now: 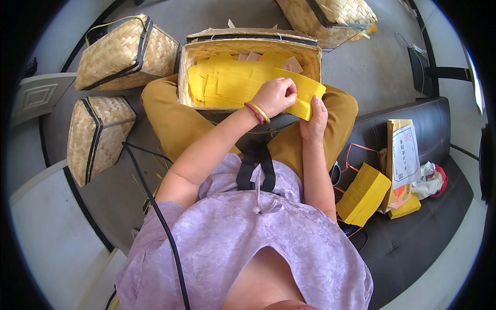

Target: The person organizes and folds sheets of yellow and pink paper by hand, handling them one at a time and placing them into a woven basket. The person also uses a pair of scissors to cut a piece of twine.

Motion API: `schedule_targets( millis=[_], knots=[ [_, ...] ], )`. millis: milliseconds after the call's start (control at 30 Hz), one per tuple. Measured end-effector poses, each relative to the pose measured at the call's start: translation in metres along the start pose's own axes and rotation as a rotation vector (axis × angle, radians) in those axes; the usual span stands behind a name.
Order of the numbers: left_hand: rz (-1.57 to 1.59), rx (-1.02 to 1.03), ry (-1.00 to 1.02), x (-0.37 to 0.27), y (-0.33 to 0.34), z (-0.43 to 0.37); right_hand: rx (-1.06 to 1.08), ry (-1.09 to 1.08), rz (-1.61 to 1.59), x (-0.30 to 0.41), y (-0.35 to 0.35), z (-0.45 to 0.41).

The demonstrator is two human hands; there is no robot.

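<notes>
My right hand [316, 116] grips the lower right edge of a yellow paper stack [306, 93], thumb on top. The curled fingers of my left hand [275, 97], with red and gold-coloured bracelets at the wrist, rest against the same paper; whether they pinch a sheet is hidden. Both hands are over the front right part of an open woven bamboo box [184, 77] between my knees. Inside the box, yellow paper sheets [236, 87] lie overlapping, with several pinkish printed papers [292, 65] among them at the back and right.
Closed woven boxes with black bands stand at the left [112, 50], lower left [97, 131] and back right [329, 19]. On the dark sofa [418, 240] lie a yellow paper block [364, 193], printed papers [405, 155] and a white-and-red bag [430, 180]. A black cable [162, 224] crosses my left side.
</notes>
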State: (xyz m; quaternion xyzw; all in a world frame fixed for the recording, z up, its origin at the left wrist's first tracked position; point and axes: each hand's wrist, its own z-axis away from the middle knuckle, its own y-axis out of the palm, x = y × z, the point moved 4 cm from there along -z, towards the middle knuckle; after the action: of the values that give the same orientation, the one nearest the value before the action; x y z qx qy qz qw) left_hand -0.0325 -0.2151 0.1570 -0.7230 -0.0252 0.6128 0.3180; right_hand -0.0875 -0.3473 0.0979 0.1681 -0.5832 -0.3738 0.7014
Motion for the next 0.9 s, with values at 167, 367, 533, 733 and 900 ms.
schedule_targets(
  millis=[167,367,533,733,900],
  knots=[
    [0.12,0.046,-0.067,0.008,-0.004,0.003,-0.023,-0.001,-0.035,0.001,0.005,0.003],
    [0.24,-0.037,-0.342,0.092,-0.042,0.012,-0.071,-0.042,-0.05,0.007,0.0,0.002],
    [0.064,-0.111,-0.688,0.223,-0.099,0.05,-0.049,-0.025,-0.042,0.006,-0.001,0.0],
    [-0.373,-0.117,-0.779,0.253,-0.122,0.053,-0.047,-0.055,-0.034,0.006,-0.001,0.0],
    [-0.118,-0.346,-0.268,0.149,-0.091,0.015,-0.035,-0.032,0.003,0.002,-0.008,0.0]
  ],
)
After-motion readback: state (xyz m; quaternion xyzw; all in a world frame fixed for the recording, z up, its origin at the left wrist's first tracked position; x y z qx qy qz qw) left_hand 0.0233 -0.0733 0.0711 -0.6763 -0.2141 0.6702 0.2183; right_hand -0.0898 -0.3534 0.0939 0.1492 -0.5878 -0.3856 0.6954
